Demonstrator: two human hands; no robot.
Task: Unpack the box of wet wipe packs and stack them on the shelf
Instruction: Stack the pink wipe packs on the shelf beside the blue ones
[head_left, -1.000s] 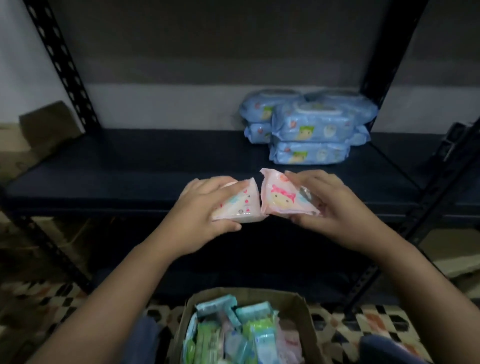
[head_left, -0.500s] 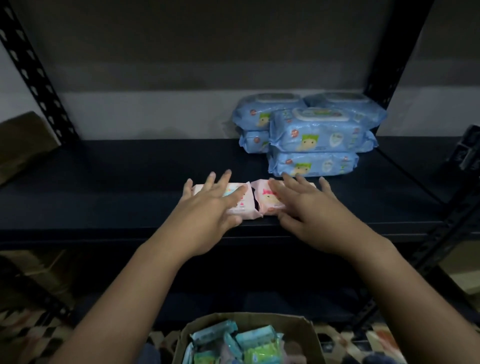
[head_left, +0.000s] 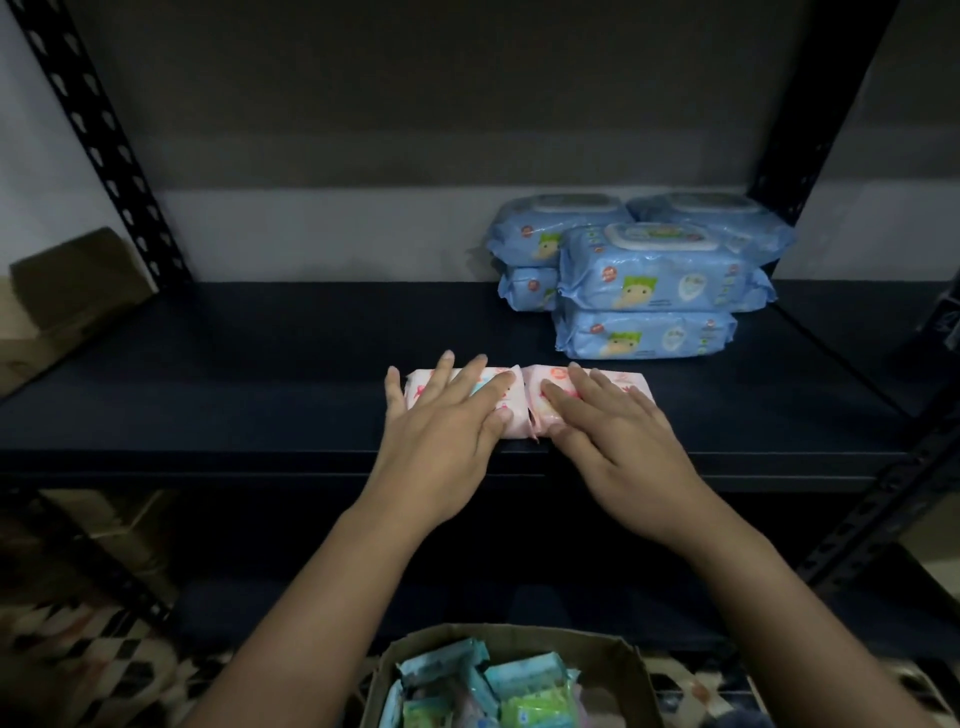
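On the front edge of the dark shelf (head_left: 208, 395), the left hand (head_left: 441, 441) lies flat, fingers spread, on top of a pink wet wipe pack (head_left: 498, 400), pressing it rather than gripping. Just beside it, the right hand (head_left: 613, 441) rests the same way, palm down and fingers loose, on a second pink pack (head_left: 550, 384). Both packs lie flat and touch end to end. Behind them, toward the right rear of the shelf, blue wet wipe packs (head_left: 649, 275) sit stacked in layers against the wall. Below, between the forearms, an open cardboard box (head_left: 618, 660) holds more small packs (head_left: 524, 680) in teal, green and pink.
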